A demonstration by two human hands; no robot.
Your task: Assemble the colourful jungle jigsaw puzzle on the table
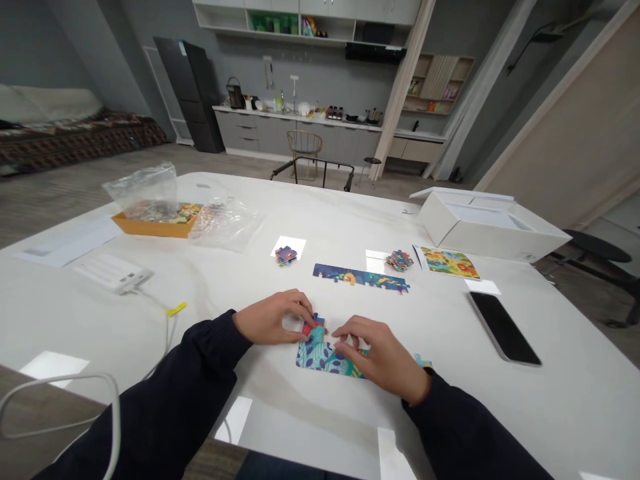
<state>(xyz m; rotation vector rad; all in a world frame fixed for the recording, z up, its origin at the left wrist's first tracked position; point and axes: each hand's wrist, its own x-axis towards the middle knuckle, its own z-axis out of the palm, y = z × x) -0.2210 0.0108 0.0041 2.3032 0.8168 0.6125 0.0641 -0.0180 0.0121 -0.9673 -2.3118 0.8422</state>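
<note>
A joined row of teal puzzle pieces (320, 359) with leaf patterns lies near the table's front edge. At its upper left corner, my left hand (280, 319) pinches a red and blue puzzle piece (315, 324) between thumb and fingers. My right hand (377, 350) hovers over the right part of the row and hides some of it, its curled fingers apart with nothing visible between them. Beyond the hands lies a joined dark blue puzzle strip (370, 277). Just past my right wrist, a loose light-blue piece (423, 361) peeks out.
Two piles of puzzle pieces (286, 255) (399, 260) lie farther back. A picture card (447, 262), a phone (504, 328) and a white box (490, 223) are at right. At left are an orange tray (155, 227), plastic bags (225, 223) and a white device (114, 272) with a cable.
</note>
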